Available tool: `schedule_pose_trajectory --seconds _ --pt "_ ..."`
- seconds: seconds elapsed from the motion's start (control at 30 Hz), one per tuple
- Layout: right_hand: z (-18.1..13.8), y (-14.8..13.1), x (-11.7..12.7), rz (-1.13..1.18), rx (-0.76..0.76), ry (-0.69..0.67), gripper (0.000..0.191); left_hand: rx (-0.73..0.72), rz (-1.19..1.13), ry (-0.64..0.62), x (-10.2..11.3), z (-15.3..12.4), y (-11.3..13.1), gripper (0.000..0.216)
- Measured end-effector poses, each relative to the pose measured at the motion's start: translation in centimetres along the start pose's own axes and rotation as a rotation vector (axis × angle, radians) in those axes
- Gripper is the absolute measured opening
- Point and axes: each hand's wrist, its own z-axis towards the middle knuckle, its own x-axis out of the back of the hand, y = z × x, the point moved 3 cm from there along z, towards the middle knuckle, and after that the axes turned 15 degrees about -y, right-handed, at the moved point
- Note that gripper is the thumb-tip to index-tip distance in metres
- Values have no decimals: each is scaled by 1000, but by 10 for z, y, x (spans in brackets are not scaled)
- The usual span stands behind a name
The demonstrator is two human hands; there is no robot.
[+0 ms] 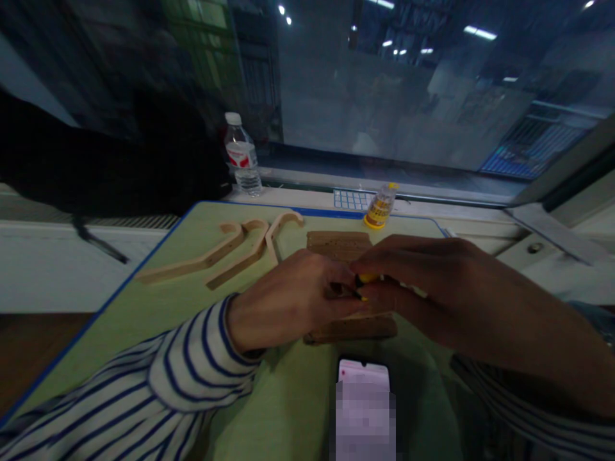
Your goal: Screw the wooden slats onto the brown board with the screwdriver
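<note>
My left hand [293, 298] and my right hand [432, 278] meet over a brown wooden block [339, 242], which shows above and below them. The right fingers are closed on a small yellow-and-black object [369, 278]; its kind is unclear because the fingers cover most of it. In the left hand, thumb and fingers are pinched together close beside it. A thin dark piece with a yellow end [364, 298] shows at the left fingertips, too small to name. The block's middle is hidden by the hands.
Curved pale wooden pieces [254, 253] lie on the green tabletop [177, 320] at left. A phone [365, 410] lies in front. A small yellow-capped container [382, 206] stands at the back edge, a water bottle [243, 157] on the sill. Black cloth [120, 153] hangs at left.
</note>
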Motion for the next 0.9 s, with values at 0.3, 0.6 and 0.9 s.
schedule_pose_trajectory --seconds 0.3,0.6,0.9 --pt "3 2 -1 -1 -73 -45 15 -46 47 -27 5 -2 5 26" --pt "2 4 -1 -5 -96 -51 11 -2 43 63 0 -1 4 23" --pt "-3 5 2 -14 -64 -29 12 -5 -19 74 -2 0 3 21"
